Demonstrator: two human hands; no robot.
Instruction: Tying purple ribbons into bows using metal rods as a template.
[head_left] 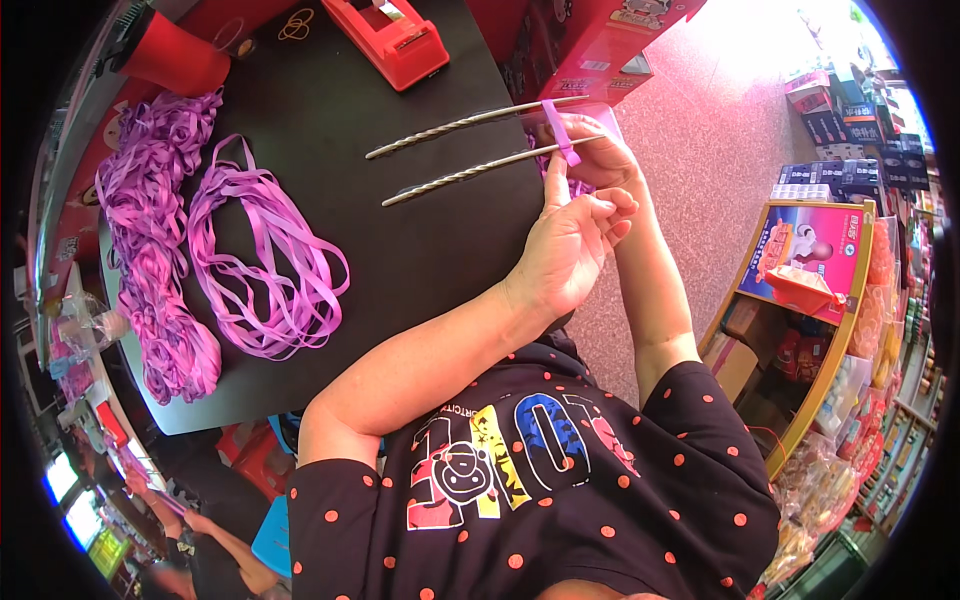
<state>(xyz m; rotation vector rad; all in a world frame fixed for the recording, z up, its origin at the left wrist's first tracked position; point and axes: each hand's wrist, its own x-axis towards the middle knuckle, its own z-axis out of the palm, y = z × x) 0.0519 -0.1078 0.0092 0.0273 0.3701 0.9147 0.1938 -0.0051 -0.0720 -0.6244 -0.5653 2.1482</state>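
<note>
Two twisted metal rods (455, 180) lie side by side, reaching past the right edge of the black table. A flat purple ribbon (560, 130) crosses both rods near their right ends. Behind it my right hand (600, 155) bends its fingers around the ribbon, partly hidden by the rods. My left hand (570, 245) is just below, its index finger raised against the ribbon and its other fingers curled. More purple ribbon shows between the two hands, and its lower end is hidden by them.
On the black table (420, 280) lie a loose coil of purple ribbon (265, 250) and a larger tangled heap (155, 250). A red tape dispenser (395, 45), rubber bands (296, 25) and a red cup (175, 55) are farther back. A shelf unit (790, 310) with goods stands right.
</note>
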